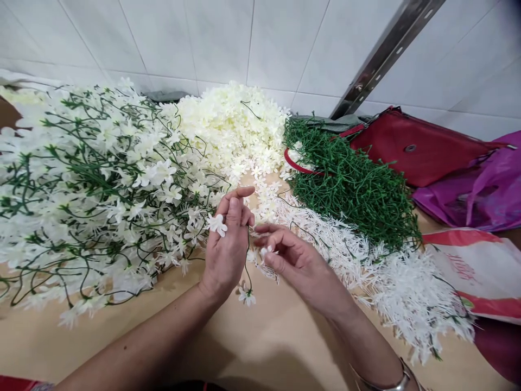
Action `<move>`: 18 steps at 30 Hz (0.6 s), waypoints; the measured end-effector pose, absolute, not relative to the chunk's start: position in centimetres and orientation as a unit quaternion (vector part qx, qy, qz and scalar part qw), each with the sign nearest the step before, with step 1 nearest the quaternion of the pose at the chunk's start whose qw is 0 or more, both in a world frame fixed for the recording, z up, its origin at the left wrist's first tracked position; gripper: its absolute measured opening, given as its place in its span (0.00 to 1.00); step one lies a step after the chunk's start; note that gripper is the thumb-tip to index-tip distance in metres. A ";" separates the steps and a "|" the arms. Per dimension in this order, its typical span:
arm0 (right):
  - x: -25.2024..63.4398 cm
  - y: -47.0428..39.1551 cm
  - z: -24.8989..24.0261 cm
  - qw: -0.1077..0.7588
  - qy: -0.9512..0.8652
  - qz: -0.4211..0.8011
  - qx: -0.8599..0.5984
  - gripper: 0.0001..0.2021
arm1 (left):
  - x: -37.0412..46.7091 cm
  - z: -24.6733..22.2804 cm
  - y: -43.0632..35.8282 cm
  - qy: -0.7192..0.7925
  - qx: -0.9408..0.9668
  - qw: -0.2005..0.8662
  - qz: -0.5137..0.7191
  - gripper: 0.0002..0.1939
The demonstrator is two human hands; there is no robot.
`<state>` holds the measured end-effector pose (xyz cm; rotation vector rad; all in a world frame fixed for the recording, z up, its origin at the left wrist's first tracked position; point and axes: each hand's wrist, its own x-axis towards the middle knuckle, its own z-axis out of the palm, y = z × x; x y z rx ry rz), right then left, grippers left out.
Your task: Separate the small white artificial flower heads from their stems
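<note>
Left hand [228,244] pinches a thin green plastic flower stem [248,266]; right hand [293,258] pinches a small white fabric blossom [266,251]; both light, floppy, best held near the tip

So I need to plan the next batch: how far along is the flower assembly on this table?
Done: a big heap of finished flower sprays lies at left. In hand: the left hand holds a green stem carrying blossoms, while the right hand pinches a small white piece. Left: sizeable piles of loose cream blossoms, bare green stems and white spiky pieces. Roughly midway, judging by the piles.
</note>
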<state>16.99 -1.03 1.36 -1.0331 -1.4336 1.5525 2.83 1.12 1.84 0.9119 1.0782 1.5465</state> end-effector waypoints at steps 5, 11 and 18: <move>16.1 -2.0 1.2 0.296 -0.566 0.686 -0.349 0.11 | 2.6 3.3 1.1 0.373 0.331 0.506 0.704 0.13; 17.7 -1.2 1.7 0.287 -0.510 0.743 -0.326 0.12 | 1.9 3.7 2.0 0.348 0.340 0.496 0.720 0.13; 18.4 -0.8 1.8 0.325 -0.506 0.722 -0.341 0.13 | 1.7 3.7 1.9 0.294 0.363 0.514 0.719 0.14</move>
